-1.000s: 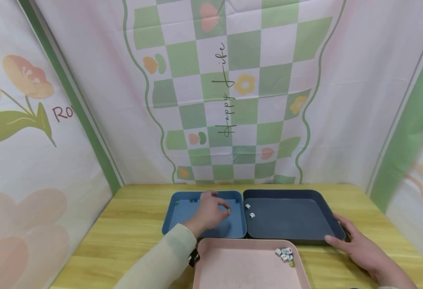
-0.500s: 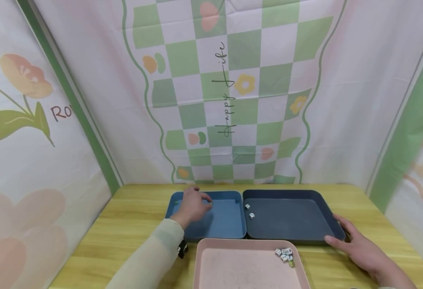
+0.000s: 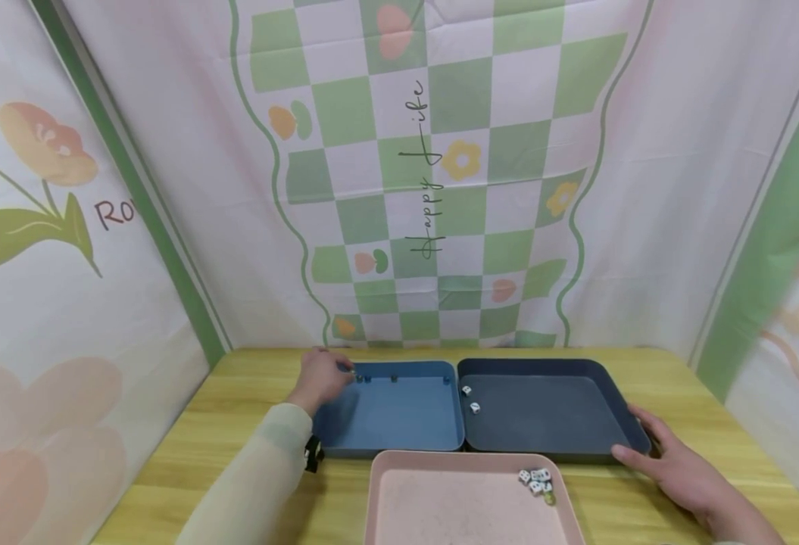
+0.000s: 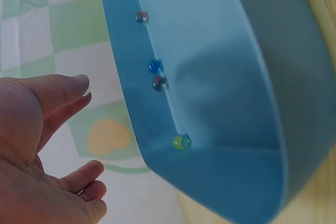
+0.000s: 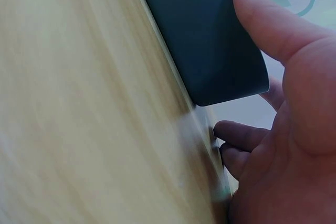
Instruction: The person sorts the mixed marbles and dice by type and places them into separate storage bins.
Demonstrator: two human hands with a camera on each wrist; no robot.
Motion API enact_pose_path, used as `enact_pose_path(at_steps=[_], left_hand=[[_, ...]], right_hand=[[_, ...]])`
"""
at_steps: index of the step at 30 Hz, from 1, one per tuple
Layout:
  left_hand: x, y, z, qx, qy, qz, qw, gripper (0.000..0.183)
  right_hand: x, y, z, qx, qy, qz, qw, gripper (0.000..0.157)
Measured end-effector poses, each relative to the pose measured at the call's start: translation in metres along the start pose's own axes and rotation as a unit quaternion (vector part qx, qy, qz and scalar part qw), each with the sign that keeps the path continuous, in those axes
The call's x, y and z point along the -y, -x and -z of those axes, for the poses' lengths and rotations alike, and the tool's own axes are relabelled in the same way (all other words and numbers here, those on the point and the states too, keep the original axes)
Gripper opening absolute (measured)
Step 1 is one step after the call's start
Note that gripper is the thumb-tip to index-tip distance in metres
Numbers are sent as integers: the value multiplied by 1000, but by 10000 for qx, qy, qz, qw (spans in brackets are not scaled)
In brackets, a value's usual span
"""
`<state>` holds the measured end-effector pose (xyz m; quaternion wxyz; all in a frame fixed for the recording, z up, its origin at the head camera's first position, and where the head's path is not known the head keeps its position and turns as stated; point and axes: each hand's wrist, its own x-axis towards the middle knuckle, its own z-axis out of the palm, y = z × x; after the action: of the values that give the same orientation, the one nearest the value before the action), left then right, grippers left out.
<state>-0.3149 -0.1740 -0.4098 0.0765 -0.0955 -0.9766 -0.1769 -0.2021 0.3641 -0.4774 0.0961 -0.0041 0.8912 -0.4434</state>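
Blue tray: marbles are ranged along its far wall; at its left, one small pale object is pinched by the left hand. The dark tray is gripped cornerwise by the right hand.

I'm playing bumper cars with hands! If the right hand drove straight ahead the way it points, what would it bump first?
The dark tray. The right hand is right at that tray's near right corner, so its fingers are probably touching already.
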Motion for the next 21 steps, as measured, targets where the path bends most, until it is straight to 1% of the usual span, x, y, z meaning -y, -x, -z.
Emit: enact_pose_path(at_steps=[4, 6, 7, 11, 13, 18, 21], left_hand=[[7, 1, 2, 71, -174, 86, 9998, 13], [10, 1, 1, -30, -247, 162, 9996, 13], [11, 1, 0, -77, -259, 258, 9993, 14], [17, 0, -3, -228, -83, 740, 9970, 22], [18, 0, -3, -206, 109, 962, 9951, 24], [18, 1, -1, -128, 432, 1201, 9917, 27], [16, 2, 0, -95, 497, 1233, 9911, 28]], right_hand=[[-1, 0, 0, 6, -26, -17, 10000, 93], [-1, -1, 0, 2, -26, -25, 10000, 93], [-1, -1, 0, 6, -41, -25, 10000, 93], [-1, 0, 0, -8, -20, 9, 10000, 93], [-2, -1, 0, 7, -18, 22, 10000, 93], [-2, -2, 1, 46, -7, -1, 10000, 93], [-2, -2, 0, 36, 22, -29, 10000, 94]])
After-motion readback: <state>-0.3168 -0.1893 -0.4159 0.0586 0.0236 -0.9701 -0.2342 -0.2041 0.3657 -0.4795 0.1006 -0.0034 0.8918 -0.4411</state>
